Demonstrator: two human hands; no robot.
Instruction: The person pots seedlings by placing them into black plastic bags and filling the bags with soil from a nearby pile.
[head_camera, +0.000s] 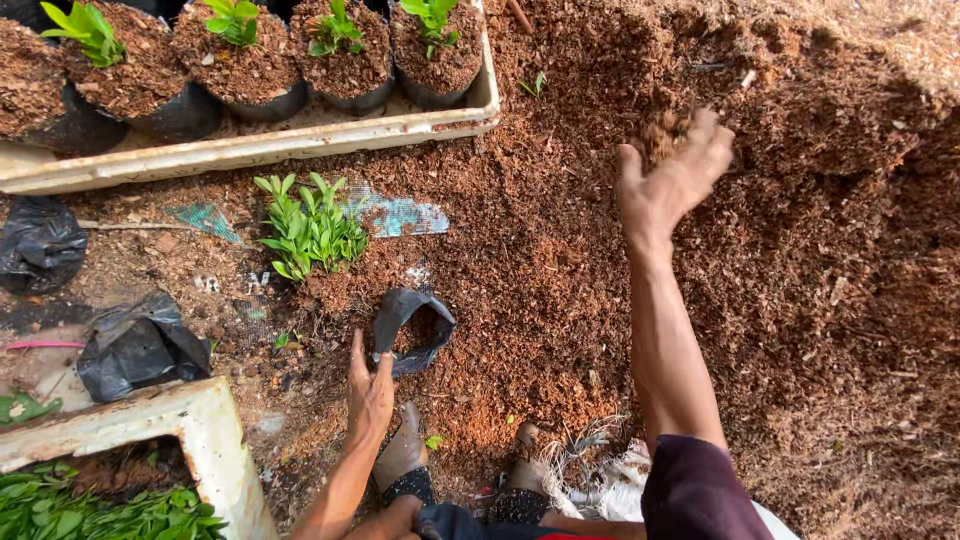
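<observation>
My right hand (672, 172) is stretched out over the reddish-brown heap of coir soil (800, 250), palm up, with a clump of soil (662, 131) cupped in its fingers. My left hand (368, 392) hovers low, fingers together, its tips touching the rim of a small black plastic grow bag (412, 328) that lies open on the ground with some soil in it. A bunch of green seedlings (310, 228) stands in the soil just beyond the bag. My feet (405, 450) show at the bottom.
A white tray (240, 150) at the top left holds several black bags filled with soil and seedlings (235, 20). Crumpled black bags (140, 345) lie at the left. A white box (200, 420) with green leaves (90, 510) sits at the bottom left.
</observation>
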